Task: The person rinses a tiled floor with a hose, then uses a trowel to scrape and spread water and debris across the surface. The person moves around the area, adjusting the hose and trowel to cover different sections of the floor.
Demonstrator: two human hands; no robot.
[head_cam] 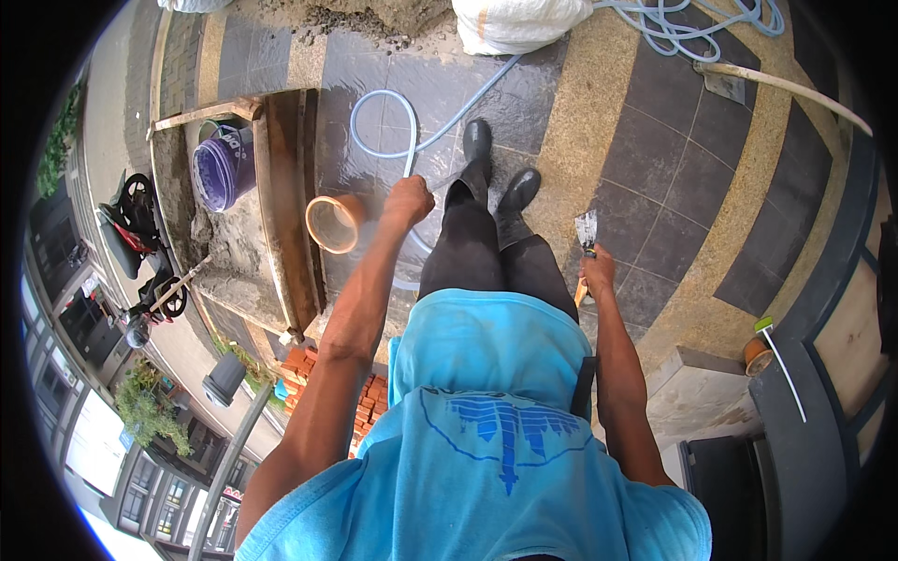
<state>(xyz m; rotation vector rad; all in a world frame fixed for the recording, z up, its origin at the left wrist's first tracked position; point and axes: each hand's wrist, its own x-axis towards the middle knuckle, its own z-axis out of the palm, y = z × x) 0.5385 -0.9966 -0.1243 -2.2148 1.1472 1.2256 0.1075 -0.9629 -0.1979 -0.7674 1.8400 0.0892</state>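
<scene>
My left hand (409, 200) is closed around a light blue hose (382, 95). From my fist the hose makes a loop on the wet tiles and runs toward a white sack. A scraper with a flat, smeared metal blade (586, 228) is gripped in my right hand (598, 271), its blade pointing away from me. Left of my left hand stands an orange plastic bucket (349, 217); its contents are hard to make out. My black rubber boots (478, 144) stand on the dark tiles between both hands.
At left is a cement-crusted wooden trough (284, 210) holding a purple bucket (223, 172). Ahead lie a sand heap (379, 14) and the white sack (519, 24). A long-handled tool (779, 73) lies at right. Stacked bricks (372, 407) and a motorcycle (137, 238) are at left.
</scene>
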